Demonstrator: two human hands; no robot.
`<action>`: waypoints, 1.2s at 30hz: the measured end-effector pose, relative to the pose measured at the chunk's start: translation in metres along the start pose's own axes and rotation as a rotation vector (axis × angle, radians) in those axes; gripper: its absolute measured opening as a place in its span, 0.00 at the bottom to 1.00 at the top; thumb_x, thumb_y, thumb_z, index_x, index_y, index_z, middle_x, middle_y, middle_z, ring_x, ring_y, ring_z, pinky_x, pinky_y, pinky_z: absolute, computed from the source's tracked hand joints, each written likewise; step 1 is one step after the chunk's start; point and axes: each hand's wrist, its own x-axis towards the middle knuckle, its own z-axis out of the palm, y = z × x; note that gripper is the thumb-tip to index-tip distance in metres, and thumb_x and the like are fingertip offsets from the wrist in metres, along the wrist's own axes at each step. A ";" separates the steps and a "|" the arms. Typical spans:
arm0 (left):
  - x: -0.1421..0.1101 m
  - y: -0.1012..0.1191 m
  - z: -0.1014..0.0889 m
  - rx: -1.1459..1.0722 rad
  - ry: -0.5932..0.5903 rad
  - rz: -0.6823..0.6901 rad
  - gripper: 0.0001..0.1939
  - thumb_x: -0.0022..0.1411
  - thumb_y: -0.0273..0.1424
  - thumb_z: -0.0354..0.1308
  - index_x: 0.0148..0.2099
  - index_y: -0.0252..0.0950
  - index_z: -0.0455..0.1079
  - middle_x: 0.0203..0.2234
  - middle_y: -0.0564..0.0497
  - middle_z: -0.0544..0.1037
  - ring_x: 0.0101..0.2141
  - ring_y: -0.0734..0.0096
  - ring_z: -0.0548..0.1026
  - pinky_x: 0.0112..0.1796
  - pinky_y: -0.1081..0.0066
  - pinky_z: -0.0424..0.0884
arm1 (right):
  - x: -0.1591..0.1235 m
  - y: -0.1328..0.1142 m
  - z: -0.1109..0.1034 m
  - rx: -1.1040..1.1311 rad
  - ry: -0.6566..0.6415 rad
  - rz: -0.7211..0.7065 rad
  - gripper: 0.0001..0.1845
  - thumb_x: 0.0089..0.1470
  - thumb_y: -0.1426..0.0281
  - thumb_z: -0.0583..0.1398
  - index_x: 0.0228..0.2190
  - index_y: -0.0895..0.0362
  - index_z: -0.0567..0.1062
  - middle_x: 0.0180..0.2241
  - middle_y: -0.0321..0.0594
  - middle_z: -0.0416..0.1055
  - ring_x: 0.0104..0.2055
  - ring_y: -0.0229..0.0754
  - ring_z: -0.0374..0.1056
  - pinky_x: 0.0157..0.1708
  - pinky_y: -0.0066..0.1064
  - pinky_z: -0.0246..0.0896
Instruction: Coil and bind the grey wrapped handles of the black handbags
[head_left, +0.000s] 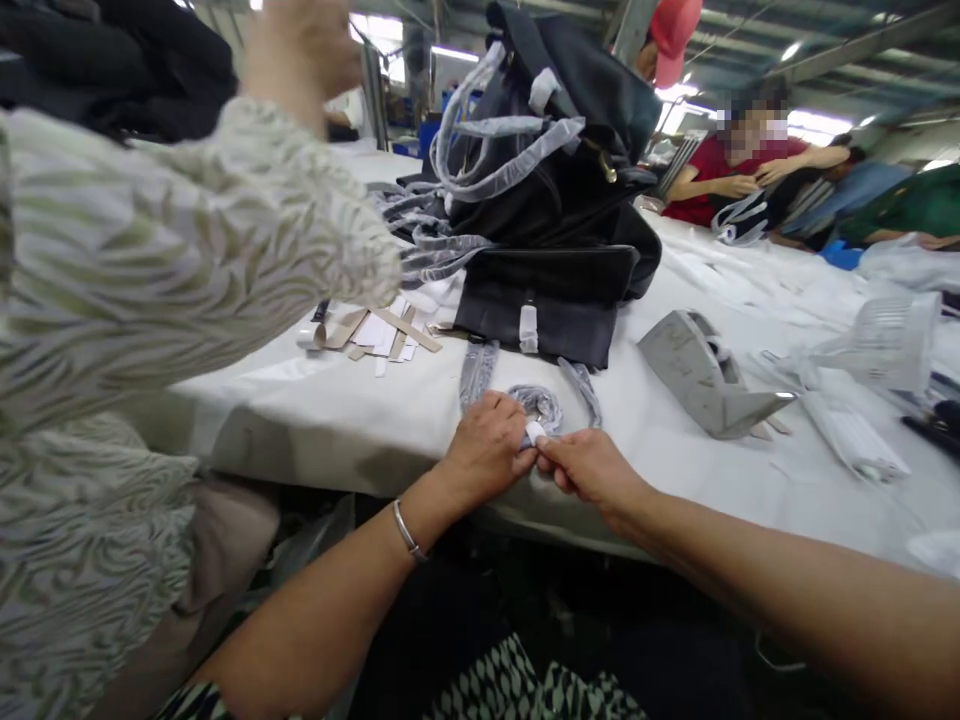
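Two bare hands work at the table's near edge on a coiled strap covered in thin, wrinkled film. The coil lies on the table, just in front of a black bag, between two film-covered straps that extend from beneath the bag. The left hand is curled over the coil's near left side, its fingers nearly closed and gripping the coil. The right hand has thumb and forefinger pinched together on a small white strip set against the coil; its other fingers are bent inward. Step in hand, as judged from this grip: securing the coil with the white strip. The next move calls for the left fingers to hold the turns together while the right fingers draw the strip snug and press its end flat; a loose coil could spring open. How far the strip passes around the coil cannot be told, as the fingers hide it. A grey tape dispenser stands to the right, and loose card pieces lie to the left, near a co-worker's patterned sleeve. No brand, label or writing can be read; the bag's white closure wrap shows no legible marking.
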 end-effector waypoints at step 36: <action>-0.001 -0.002 0.002 -0.022 0.029 -0.032 0.14 0.59 0.39 0.59 0.40 0.31 0.72 0.39 0.43 0.74 0.46 0.57 0.67 0.49 0.61 0.67 | -0.006 0.028 -0.028 0.358 -0.196 -0.164 0.18 0.42 0.59 0.68 0.29 0.62 0.80 0.19 0.35 0.65 0.23 0.32 0.56 0.21 0.25 0.45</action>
